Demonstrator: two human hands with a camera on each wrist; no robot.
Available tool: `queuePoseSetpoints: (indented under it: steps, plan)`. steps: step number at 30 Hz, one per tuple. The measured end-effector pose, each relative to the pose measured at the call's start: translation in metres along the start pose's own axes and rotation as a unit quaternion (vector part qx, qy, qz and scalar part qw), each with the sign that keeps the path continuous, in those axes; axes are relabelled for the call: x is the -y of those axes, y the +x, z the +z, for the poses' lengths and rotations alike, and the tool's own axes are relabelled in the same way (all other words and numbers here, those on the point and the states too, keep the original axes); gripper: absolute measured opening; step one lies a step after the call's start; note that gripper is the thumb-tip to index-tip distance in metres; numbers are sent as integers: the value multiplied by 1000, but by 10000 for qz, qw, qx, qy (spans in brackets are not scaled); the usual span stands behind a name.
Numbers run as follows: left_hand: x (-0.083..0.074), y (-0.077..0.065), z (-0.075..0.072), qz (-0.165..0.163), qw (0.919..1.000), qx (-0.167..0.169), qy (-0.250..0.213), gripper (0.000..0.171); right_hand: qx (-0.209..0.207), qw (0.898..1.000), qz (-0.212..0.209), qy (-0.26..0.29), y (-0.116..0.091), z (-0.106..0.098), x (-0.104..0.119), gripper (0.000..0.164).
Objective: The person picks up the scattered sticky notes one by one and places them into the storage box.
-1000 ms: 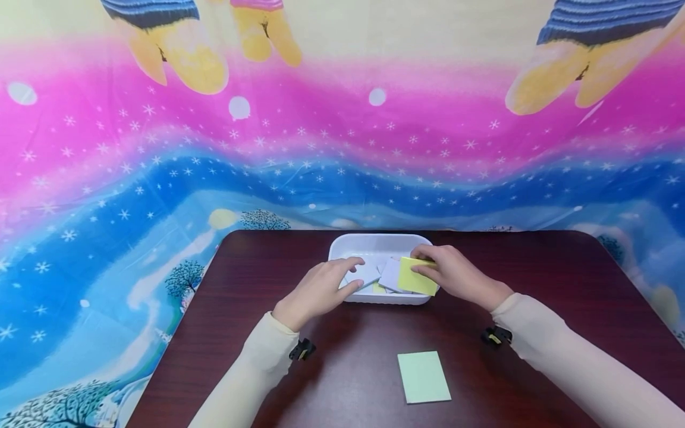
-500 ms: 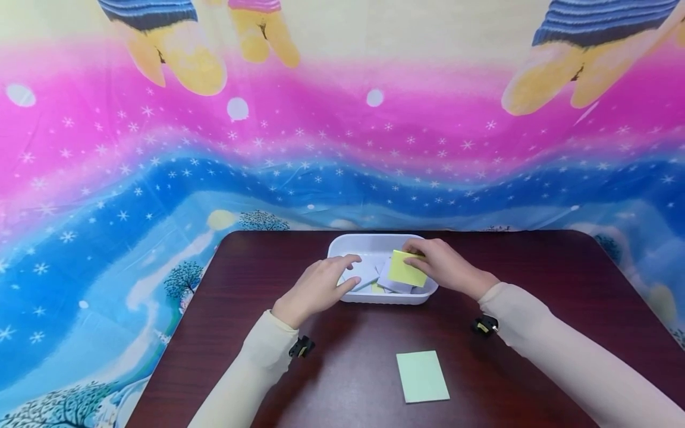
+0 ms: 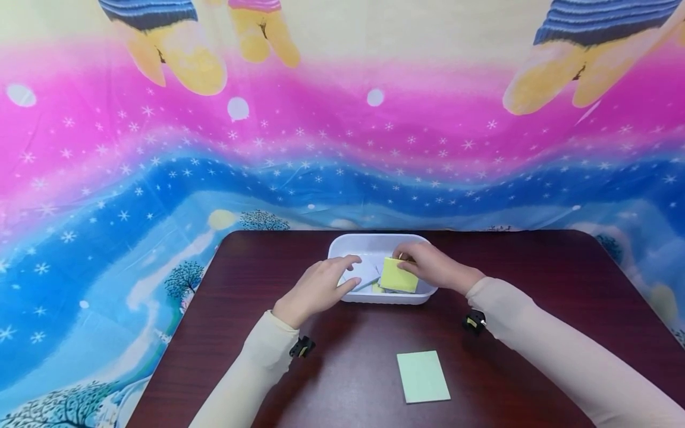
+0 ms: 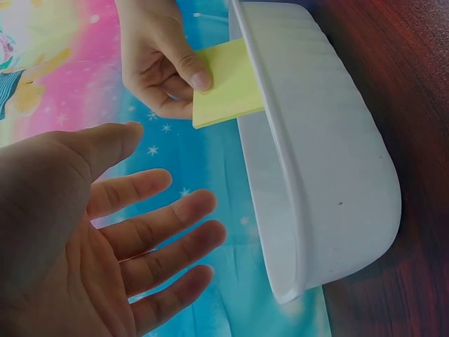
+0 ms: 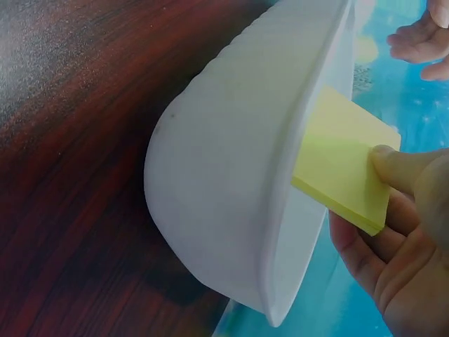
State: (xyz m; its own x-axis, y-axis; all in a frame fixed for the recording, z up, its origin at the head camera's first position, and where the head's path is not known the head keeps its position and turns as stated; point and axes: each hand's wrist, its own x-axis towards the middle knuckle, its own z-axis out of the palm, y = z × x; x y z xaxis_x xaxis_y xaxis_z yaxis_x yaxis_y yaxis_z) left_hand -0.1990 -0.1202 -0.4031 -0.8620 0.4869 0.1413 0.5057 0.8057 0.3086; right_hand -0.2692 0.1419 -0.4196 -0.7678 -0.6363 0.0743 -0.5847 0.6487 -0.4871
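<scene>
A yellow sticky-note pad (image 3: pixel 398 277) is pinched between the thumb and fingers of my right hand (image 3: pixel 436 266), partly lowered into a white plastic tub (image 3: pixel 387 300). In the right wrist view the pad (image 5: pixel 344 158) slants across the tub's rim, its thickness visible along one edge. My left hand (image 3: pixel 316 291) hovers over the tub's left side with spread fingers and holds nothing; its bare palm faces the tub in the left wrist view. Inside the tub lie pale pads (image 3: pixel 369 279) and a bit of yellow, partly hidden by the hands and the held pad.
A pale green sticky-note pad (image 3: pixel 424 377) lies flat on the dark reddish-brown table (image 3: pixel 278 249), nearer to me than the tub. Behind the table's far edge hangs a colourful printed cloth (image 3: pixel 342 137).
My right hand has shifted left with the yellow pad, first rising a little, then lowering it into the tub. The left hand has hardly moved.
</scene>
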Motion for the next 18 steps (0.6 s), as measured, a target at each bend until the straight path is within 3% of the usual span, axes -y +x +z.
queuePoseSetpoints:
  steps: [18]
  plan:
    - [1, 1, 3, 37, 10000, 89, -14, 46, 303, 9994, -77, -172, 12, 5, -5, 22]
